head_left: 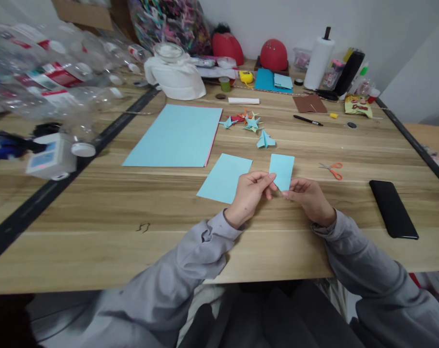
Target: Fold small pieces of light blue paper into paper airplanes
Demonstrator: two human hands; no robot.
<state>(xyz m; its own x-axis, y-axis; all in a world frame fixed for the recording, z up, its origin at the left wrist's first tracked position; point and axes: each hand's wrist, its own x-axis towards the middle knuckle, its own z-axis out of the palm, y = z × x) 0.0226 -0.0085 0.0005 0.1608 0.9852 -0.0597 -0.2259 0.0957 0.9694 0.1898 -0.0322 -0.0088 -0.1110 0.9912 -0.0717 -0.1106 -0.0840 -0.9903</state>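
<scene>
Between my two hands is a small light-blue sheet of paper [283, 166], raised a little at its near edge. My left hand [251, 193] pinches its lower left corner between thumb and fingers. At the lower right corner, my right hand [310, 197] pinches the same sheet. A larger blue sheet [225, 176] lies flat just left of my left hand, partly behind it. Beyond the hands sits a folded blue paper plane [265, 139]. Orange-handled scissors [333, 170] lie to the right of the sheet.
A stack of large blue paper [178, 137] lies left; folded paper figures [246, 121] are beside it. A black phone [393, 209] rests at right, a pen [308, 120] farther back. Plastic bottles [60, 77] and a white box [52, 155] crowd the left; a paper roll [319, 63] stands behind.
</scene>
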